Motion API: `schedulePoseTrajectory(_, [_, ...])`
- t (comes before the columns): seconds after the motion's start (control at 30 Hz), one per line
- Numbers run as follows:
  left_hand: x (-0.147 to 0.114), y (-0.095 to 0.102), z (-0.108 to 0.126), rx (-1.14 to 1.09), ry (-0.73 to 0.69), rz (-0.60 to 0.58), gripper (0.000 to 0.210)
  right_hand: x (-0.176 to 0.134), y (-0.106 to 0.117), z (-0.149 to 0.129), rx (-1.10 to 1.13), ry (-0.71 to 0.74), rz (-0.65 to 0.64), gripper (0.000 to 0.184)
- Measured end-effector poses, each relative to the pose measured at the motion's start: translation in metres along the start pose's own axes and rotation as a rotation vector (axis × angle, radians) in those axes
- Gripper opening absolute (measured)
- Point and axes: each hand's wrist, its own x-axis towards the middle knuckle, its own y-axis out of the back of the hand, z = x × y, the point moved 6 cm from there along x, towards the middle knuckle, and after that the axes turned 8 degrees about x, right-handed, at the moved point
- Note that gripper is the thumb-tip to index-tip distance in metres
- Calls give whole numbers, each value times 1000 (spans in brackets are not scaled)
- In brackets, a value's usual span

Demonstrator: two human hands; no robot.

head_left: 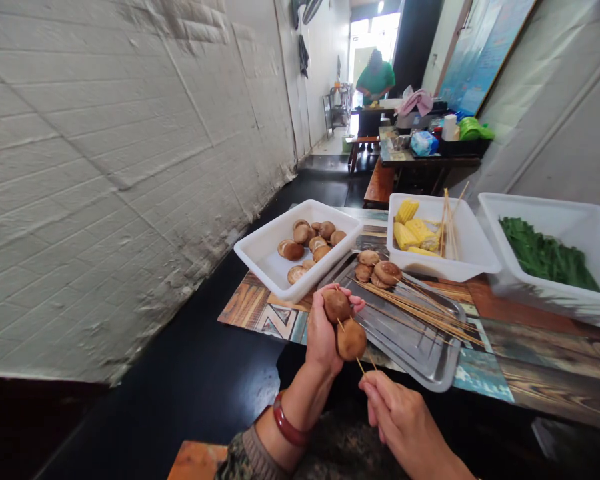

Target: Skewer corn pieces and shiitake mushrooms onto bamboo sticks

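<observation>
Two brown mushrooms [351, 339] are threaded on a pair of thin wooden skewers [361, 365]. My left hand [322, 333] is cupped around the mushrooms from the left, its fingers curled behind the upper one. Lower right, my right hand [397, 410] pinches the skewers' lower ends. Just beyond, a metal tray [405, 360] carries more skewered mushrooms [386, 272] and a bundle of loose bamboo skewers [430, 313]. At the far left of the table stands a white tub [263, 270] with several loose mushrooms [304, 233] in it.
A white tub [473, 263] holds corn pieces [415, 233] and upright skewers. Farther right, another tub [510, 283] contains green leaves [547, 253]. The wood-patterned table [530, 360] lies beneath them. A wall [130, 167] runs along the left. A person in green [375, 80] stands far back.
</observation>
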Motion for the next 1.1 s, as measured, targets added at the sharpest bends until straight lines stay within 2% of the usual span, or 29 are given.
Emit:
schedulePoseTrajectory(0.77, [-4, -6, 8, 22, 6, -24, 33, 18, 3, -8, -25, 11, -7, 36])
schedulePoseTrajectory(0.9, [-5, -6, 5, 34, 15, -26, 32, 22, 4, -6, 53, -75, -34, 36])
schedulePoseTrajectory(1.1, [-6, -4, 3, 48, -2, -40, 32, 28, 0, 2, 344, -334, -92, 34])
